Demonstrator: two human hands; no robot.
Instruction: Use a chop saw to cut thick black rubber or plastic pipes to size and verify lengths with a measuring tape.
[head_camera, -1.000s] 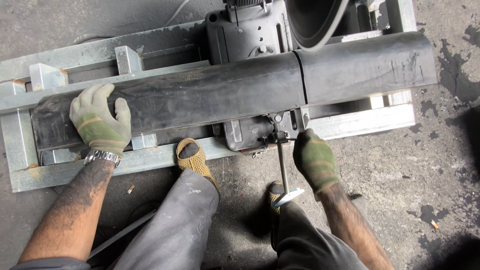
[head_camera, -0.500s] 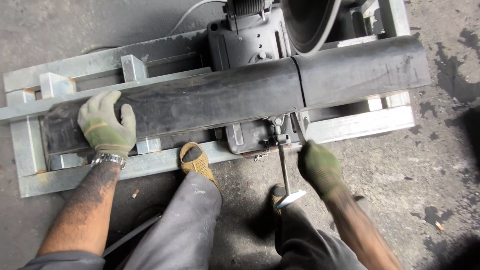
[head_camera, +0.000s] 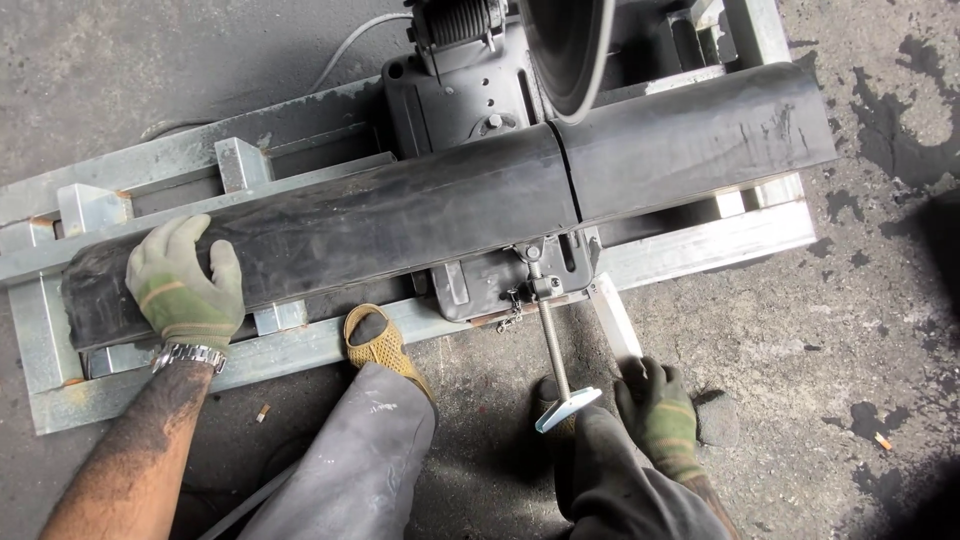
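The left hand (head_camera: 185, 290), in a green-grey work glove, lies flat with fingers spread on top of the long black rectangular tube (head_camera: 420, 215), near its end at 9 o'clock; it presses down rather than wrapping round it. A metal wristwatch (head_camera: 188, 355) shows just below the glove. The tube runs across the view from 9 o'clock up toward 2 o'clock, resting on a galvanised steel frame (head_camera: 700, 245) and passing under the dark cutting disc (head_camera: 565, 50) of a chop saw at 12 o'clock; a thin cut line crosses the tube right below the disc. The right hand (head_camera: 660, 410), also gloved, sits low at 5 o'clock on the concrete floor (head_camera: 850, 330), fingers loosely curled and holding nothing, just beside the flat handle of the vise screw (head_camera: 555, 350), apart from it. A foot in a tan mesh shoe (head_camera: 378, 345) rests against the frame at 6 o'clock, between the 2 hands.
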